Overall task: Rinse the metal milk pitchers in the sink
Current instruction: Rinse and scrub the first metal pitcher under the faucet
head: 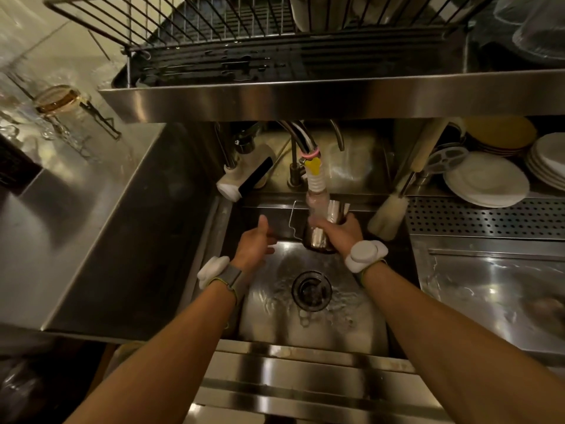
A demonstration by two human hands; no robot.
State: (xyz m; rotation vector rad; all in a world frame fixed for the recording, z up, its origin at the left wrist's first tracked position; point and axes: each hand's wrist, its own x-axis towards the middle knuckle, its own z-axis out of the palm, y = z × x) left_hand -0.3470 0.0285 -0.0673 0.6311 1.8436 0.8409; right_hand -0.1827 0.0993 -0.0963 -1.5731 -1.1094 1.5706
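Note:
My right hand grips a shiny metal milk pitcher over the back of the steel sink. The pitcher sits right under the tap's white ribbed nozzle, and water runs over it and pools around the drain. My left hand hovers just left of the pitcher with its fingers apart, holding nothing. Both wrists wear white bands.
A white bottle brush leans at the sink's right edge beside a perforated drain board. White plates are stacked at the right. A wire dish rack sits on the shelf overhead. A steel counter lies to the left.

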